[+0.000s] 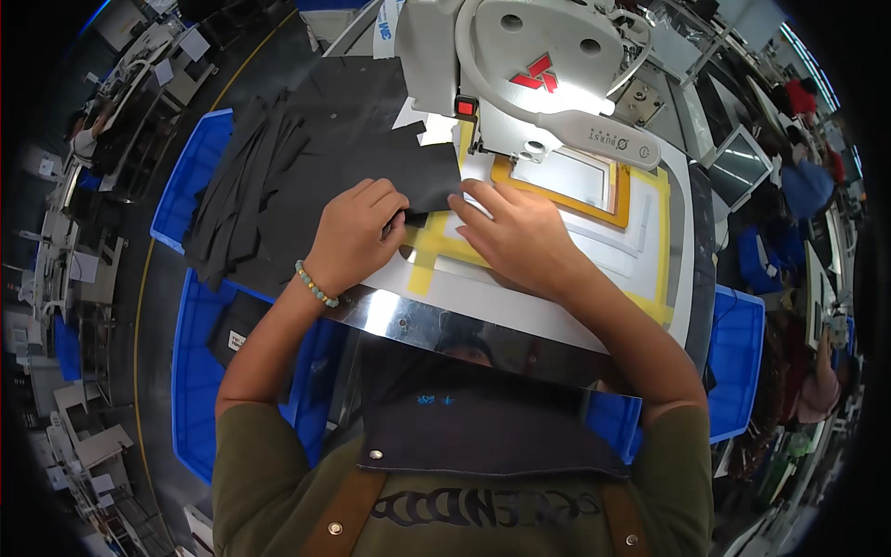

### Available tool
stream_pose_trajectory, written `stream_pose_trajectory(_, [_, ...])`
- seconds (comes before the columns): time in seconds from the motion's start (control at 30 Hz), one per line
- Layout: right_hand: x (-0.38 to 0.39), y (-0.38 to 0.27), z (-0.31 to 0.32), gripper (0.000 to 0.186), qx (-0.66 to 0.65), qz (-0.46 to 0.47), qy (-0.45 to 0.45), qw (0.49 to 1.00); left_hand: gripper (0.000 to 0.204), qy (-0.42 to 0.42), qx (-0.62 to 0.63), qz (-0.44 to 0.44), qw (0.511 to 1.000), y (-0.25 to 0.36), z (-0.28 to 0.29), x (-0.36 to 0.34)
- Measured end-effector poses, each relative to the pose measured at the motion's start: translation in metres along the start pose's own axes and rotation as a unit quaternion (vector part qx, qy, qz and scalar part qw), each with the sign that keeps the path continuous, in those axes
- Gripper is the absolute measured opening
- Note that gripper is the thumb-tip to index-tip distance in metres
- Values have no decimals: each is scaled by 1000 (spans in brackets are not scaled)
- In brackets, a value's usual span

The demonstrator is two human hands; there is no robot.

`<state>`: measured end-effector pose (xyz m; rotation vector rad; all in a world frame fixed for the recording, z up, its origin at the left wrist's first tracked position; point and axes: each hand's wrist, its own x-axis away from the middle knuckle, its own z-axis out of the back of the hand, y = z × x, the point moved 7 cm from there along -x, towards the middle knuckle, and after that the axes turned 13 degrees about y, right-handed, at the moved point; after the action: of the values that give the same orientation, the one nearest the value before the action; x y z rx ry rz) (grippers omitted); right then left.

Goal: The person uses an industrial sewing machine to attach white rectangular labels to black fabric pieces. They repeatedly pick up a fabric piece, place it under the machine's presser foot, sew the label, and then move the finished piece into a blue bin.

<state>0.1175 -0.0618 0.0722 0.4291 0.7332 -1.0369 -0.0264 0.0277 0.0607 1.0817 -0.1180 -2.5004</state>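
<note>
A flat piece of black fabric or leather (422, 172) lies at the left side of a white template board (557, 314) edged with yellow tape. My left hand (357, 232), a beaded bracelet on its wrist, is closed at the near edge of the black piece, its fingers curled. At the piece's right corner is my right hand (520, 232), its fingertips touching the edge and its thumb apart from the index finger. Beyond my right hand, a yellow-orange frame (620, 218) with a clear window rests on the board, under the sewing machine head (492, 65).
Overlapping black strips (246, 176) spread over the left of the worktable. Blue bins (200, 371) stand below at left, another blue bin (738, 362) at right. A shiny metal strip (399, 314) edges the table before me. People work at stations farther off on the right.
</note>
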Motion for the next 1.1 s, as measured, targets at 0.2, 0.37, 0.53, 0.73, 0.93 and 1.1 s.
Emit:
stream_pose_trajectory(0.2, [-1,-2,-50,11,54,56,-21,997,19,-18,-23,10,1000,7,11,16])
stream_pose_trajectory(0.37, [-6,-5,-48,9,55,51,-28,997,13,1,-130,8,991,-4,45,52])
stream_pose_trajectory(0.53, [-3,-2,-47,9,25,55,-12,998,14,11,-208,39,977,-29,79,82])
stream_pose_trajectory(0.73, [7,9,-34,8,48,42,-19,998,24,-14,-202,-46,978,-39,77,80])
stream_pose_trajectory(0.93, [45,40,21,7,108,16,-7,994,33,-45,-131,-190,972,-19,33,32])
stream_pose_trajectory(1.1, [88,63,80,7,185,-20,-14,983,24,-33,-67,-311,947,0,-25,-7])
